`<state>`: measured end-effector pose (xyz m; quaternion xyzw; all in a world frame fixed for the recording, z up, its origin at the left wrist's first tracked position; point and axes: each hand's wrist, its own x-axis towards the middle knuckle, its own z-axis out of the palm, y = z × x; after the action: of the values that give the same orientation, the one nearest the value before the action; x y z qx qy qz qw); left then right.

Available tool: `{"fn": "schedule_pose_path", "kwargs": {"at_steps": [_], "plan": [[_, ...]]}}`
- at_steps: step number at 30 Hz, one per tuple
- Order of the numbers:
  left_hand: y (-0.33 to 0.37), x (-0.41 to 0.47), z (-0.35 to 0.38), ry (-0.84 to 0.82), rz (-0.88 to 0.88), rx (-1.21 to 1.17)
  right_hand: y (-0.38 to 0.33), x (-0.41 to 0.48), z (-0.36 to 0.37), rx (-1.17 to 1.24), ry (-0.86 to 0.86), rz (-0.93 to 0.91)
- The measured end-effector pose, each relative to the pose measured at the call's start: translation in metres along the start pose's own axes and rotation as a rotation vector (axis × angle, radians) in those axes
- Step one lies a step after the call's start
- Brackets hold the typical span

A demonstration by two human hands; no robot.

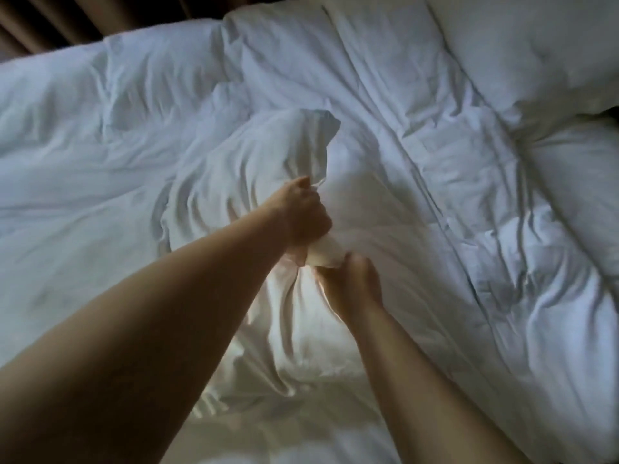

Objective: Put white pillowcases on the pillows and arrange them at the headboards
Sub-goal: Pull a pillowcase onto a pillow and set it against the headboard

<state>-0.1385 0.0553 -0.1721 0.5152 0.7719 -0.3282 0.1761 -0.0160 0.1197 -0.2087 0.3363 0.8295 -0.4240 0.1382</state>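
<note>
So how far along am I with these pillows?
Seemingly done: a white pillow lies top right. In hand: left hand and right hand both grip the bunched pillowcase on the duvet. Left: finish this one and arrange it; no headboard is in view.

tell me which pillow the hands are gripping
The crumpled pillow in the middle: left hand and right hand grip it. The plump pillows at the right lie untouched.

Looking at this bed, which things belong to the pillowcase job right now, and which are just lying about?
In the job: left hand and right hand, both gripping the white pillowcase; white pillows at the right, whether cased I cannot tell.
Just lying about: rumpled white duvet; brown curtain at the top left.
</note>
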Motion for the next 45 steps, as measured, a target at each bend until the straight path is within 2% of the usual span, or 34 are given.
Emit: {"fn": "schedule_pose_path", "kwargs": {"at_steps": [3, 7, 13, 16, 20, 22, 24, 26, 29, 30, 34, 38, 42, 45], "plan": [[0.001, -0.058, 0.003, 0.297, -0.064, -0.092, -0.018, -0.039, -0.014, 0.052, 0.136, -0.072], [-0.012, -0.153, -0.034, 0.501, -0.168, -0.176, -0.068, -0.099, -0.05, 0.06, 0.176, -0.246], [-0.037, -0.307, -0.126, 0.939, -0.41, -0.198, -0.163, -0.222, -0.138, 0.054, 0.387, -0.708], [-0.037, -0.384, -0.166, 1.162, -0.449, -0.164, -0.197, -0.288, -0.181, 0.014, 0.452, -0.952], [-0.022, -0.452, -0.196, 1.383, -0.465, -0.113, -0.216, -0.359, -0.218, -0.025, 0.537, -1.129], [-0.013, -0.463, -0.202, 1.435, -0.411, -0.196, -0.213, -0.381, -0.227, -0.08, 0.604, -1.159], [-0.009, -0.457, -0.203, 1.37, -0.318, -0.422, -0.205, -0.382, -0.231, -0.135, 0.625, -1.122], [-0.015, -0.433, -0.194, 1.111, -0.282, -0.611, -0.189, -0.362, -0.232, -0.211, 0.61, -1.003], [-0.014, -0.384, -0.176, 0.646, -0.27, -0.496, -0.153, -0.326, -0.226, -0.293, 0.473, -0.769], [-0.01, -0.368, -0.169, 0.576, -0.254, -0.45, -0.14, -0.315, -0.222, -0.325, 0.437, -0.715], [0.01, -0.318, -0.151, 0.645, -0.262, -0.503, -0.096, -0.288, -0.214, -0.504, 0.411, -0.593], [0.032, -0.291, -0.159, 0.628, -0.211, -0.571, -0.057, -0.269, -0.22, -0.51, 0.422, -0.559], [0.041, -0.265, -0.178, 0.609, -0.252, -0.184, -0.031, -0.266, -0.237, -0.475, 0.448, -0.561], [0.052, -0.245, -0.204, 0.577, -0.204, -0.134, -0.004, -0.26, -0.258, -0.379, 0.466, -0.543]]}}
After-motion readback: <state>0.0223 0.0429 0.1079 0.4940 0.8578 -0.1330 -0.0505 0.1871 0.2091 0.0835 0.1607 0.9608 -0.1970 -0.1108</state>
